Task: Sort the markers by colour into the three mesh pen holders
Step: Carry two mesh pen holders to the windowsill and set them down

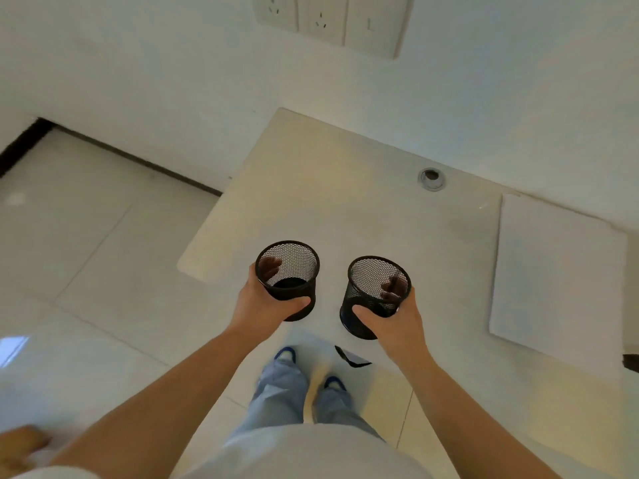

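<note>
While my hands, left (268, 302) and right (397, 314), each grip a mesh holder (288, 271) (377, 292), I keep both upright. I would set them well apart on the worktop (345, 188)

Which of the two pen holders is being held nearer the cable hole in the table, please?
The pen holder in the right hand, the right pen holder, is nearer the cable hole. The left pen holder, gripped by the left hand, is farther away.
</note>
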